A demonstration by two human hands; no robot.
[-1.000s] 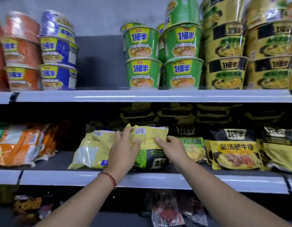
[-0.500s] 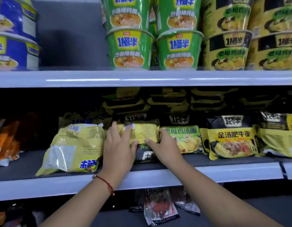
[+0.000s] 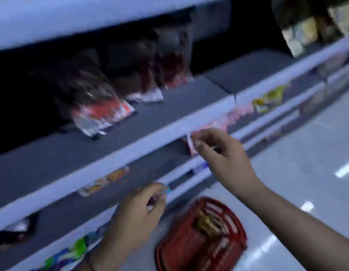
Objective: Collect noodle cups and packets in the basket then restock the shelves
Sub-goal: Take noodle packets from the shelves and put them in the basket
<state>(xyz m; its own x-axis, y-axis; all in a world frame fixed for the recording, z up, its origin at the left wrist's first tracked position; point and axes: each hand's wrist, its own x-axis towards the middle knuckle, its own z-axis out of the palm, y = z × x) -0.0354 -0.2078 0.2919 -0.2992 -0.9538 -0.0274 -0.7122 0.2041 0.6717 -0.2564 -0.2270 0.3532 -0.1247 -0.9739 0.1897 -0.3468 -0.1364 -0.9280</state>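
The whole view is motion-blurred. A red plastic basket stands on the floor at the bottom centre, with a yellowish packet inside it. My left hand hovers just left of the basket, fingers loosely curled, with nothing clearly in it. My right hand is higher, in front of a white shelf edge. Its fingertips overlap a pink-and-white packet on the shelf below. Whether they pinch that packet is hidden by blur.
Red-and-white packets and dark red ones stand on the grey shelf above my hands. Lower shelves hold orange, green and yellow packets. Pale glossy floor stretches to the right of the shelving.
Both hands have left the yellow packet on the middle shelf. The view has swung down and tilted to the lower shelves and the red basket. My hands now hang apart in the air.
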